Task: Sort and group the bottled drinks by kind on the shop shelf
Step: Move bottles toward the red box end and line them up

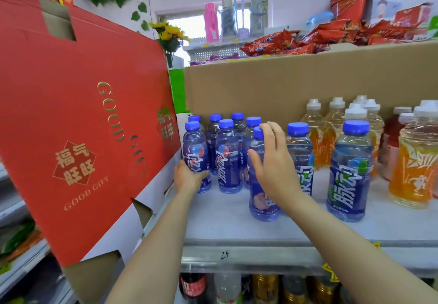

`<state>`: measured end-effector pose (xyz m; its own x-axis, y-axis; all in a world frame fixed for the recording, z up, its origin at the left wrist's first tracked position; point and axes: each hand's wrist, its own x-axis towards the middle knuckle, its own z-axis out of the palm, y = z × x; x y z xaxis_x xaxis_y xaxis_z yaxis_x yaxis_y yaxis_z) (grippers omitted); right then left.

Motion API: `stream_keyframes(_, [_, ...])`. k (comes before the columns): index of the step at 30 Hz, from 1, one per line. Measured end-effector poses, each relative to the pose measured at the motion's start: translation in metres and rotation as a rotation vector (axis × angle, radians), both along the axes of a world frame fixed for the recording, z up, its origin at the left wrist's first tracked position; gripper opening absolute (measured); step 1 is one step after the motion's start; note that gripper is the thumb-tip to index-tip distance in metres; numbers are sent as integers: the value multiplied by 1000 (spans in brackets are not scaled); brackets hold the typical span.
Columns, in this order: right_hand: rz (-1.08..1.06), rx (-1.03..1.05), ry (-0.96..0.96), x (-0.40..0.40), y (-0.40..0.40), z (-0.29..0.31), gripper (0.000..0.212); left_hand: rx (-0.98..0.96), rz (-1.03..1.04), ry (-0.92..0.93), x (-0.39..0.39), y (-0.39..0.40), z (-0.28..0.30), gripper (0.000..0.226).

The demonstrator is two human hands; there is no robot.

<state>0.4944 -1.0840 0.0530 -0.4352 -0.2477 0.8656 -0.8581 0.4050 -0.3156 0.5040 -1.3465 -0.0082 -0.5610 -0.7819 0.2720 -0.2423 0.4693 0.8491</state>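
my left hand (pixel 187 177) grips the leftmost blue bottle (pixel 196 159) low on its label; right hand (pixel 272 159) rests fingers-straight against the front blue bottle (pixel 260 185) on the shelf (pixel 237 223), orange bottles (pixel 327 135) standing to the right, red box (pixel 78 114) leaning at left

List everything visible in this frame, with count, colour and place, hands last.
Blue-capped bottles: nine visible, blue labels, shelf left and centre.
Orange drink bottles: about seven, white caps, shelf right.
Red drink bottles: about two, far right, partly hidden.
Gift box: one, red, left of shelf.
Cardboard box: one, brown, behind bottles.
Snack packets: many, red, above the box.
Lower-shelf bottles: several, mixed, below.
Left hand: grips leftmost blue-capped bottle.
Right hand: fingers against front-centre blue-capped bottle.
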Motion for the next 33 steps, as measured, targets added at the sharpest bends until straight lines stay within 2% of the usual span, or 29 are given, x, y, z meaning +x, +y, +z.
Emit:
stream_keyframes(5, [16,-15,-5,-2,-3,1,55,-56,-5,-24,-3,-5,-2,86])
stream_keyframes(8, [34,-40,1,-4,-4,1,53,-86,56,27,12,23,15,100])
stream_keyframes(9, [42,-53,6,-5,-4,0,52,-176,114,131,17,36,23,102])
stream_keyframes(11, [54,-81,16,-5,-6,-1,52,-465,126,414,21,64,43,91])
stream_keyframes(13, [49,-102,24,-5,-9,-2,51,-669,-17,494,13,85,63,79])
stream_keyframes(16, [38,-114,22,-6,-11,-3,51,-739,-171,287,-9,100,88,82])
stream_keyframes(20, [48,-109,21,-6,-10,-4,53,-608,-334,-32,-33,96,112,93])
stream_keyframes(22, [49,-106,27,-8,-11,-6,54,-595,-350,-136,-38,88,116,90])
stream_keyframes(26, [57,-109,24,-9,-10,-6,54,-644,-305,-139,-35,76,112,70])
stream_keyframes(33, [63,-113,20,-8,-10,-6,54,-697,-314,-93,-31,73,116,62])
